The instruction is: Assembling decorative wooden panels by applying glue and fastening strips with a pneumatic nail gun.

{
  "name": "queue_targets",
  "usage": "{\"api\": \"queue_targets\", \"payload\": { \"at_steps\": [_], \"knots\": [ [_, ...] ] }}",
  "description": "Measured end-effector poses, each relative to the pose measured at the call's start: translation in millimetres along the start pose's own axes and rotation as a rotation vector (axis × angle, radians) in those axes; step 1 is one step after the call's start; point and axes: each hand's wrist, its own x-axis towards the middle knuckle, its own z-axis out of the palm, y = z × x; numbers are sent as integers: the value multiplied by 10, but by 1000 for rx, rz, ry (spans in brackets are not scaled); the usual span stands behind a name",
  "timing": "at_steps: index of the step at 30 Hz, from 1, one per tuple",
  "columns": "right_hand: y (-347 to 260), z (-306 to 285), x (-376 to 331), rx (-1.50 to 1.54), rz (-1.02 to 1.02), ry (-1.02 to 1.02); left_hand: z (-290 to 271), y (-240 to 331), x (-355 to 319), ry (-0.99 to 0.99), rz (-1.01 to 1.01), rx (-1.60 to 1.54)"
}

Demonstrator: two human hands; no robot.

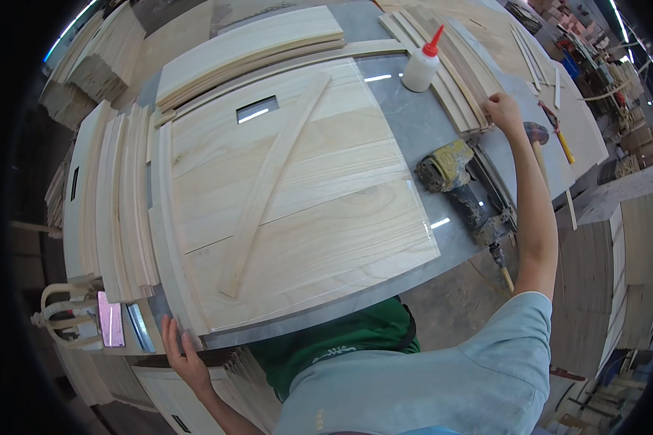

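A pale wooden panel (pixel 326 196) with a small rectangular slot lies in front of me on a grey metal-topped table (pixel 384 109). A loose flat slat (pixel 276 185) rests diagonally across it. Along the panel's left edge runs a narrow wooden strip (pixel 178 254). My left hand (pixel 187 360) is at the lower end of that strip, fingers stretched and spread against the table corner. Out to the right, my right hand (pixel 506 114) has its fingers curled at the near end of a stack of wooden strips (pixel 457 69), pinching the end of one strip.
A white glue bottle (pixel 419 71) with a red nozzle stands behind the yellow nail gun (pixel 453 174). Right of my forearm lie a hammer (pixel 535 134) and pliers (pixel 562 141). Stacked boards (pixel 250 54) line the back; more boards (pixel 120 203) and a pink phone (pixel 111 319) are left.
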Motion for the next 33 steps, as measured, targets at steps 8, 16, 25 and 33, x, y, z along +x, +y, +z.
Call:
{"api": "queue_targets", "payload": {
  "at_steps": [8,16,25,33],
  "knots": [
    [507,316,275,-169,-128,34,-13,109,12,12,-14,-50],
    [-237,-520,-257,483,-41,248,-162,73,-50,86,41,-45],
    [-2172,-438,-1959,965,-143,-800,300,680,719,211,627,-71],
    [-2164,-286,-2033,875,-4,-1079,632,681,1054,22,847,92]
  ]
}}
